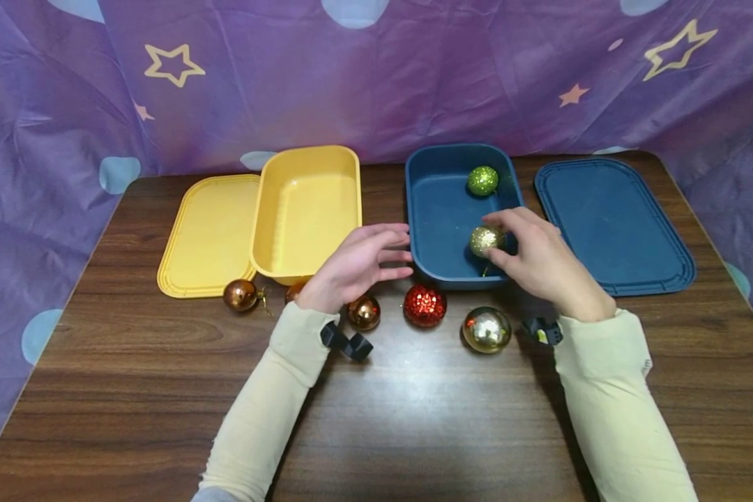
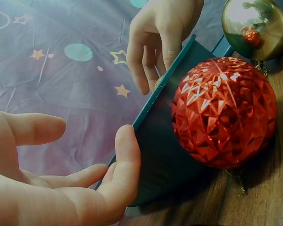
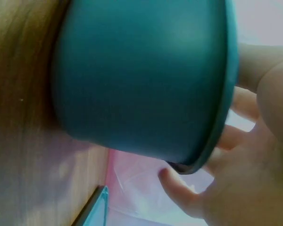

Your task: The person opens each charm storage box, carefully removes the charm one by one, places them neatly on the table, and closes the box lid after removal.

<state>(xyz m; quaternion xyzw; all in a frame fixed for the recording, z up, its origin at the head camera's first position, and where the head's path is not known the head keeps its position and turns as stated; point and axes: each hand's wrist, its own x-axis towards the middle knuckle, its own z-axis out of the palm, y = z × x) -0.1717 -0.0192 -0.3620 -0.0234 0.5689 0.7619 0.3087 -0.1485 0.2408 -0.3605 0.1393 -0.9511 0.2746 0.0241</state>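
Observation:
My right hand (image 1: 536,254) reaches over the near right corner of the blue box (image 1: 436,216) and pinches a gold glitter bauble (image 1: 486,240) between thumb and fingers. Inside that box, towards the back, lies a green glitter bauble (image 1: 482,181). In the right wrist view the box wall (image 3: 146,80) hides the pinched bauble. My left hand (image 1: 359,263) hovers beside the box's left side, fingers loosely extended and holding nothing; whether the fingertips touch the box I cannot tell. A red faceted bauble (image 2: 225,113) lies in front of the box, with a shiny gold bauble (image 1: 487,330) to its right.
To the left stands a yellow box (image 1: 310,216), beside a yellow lid (image 1: 207,240). A blue lid (image 1: 615,226) lies at the right. Copper baubles (image 1: 240,295) sit along the front of the yellow box, one partly hidden by my left wrist. A purple cloth (image 1: 414,77) hangs behind the table.

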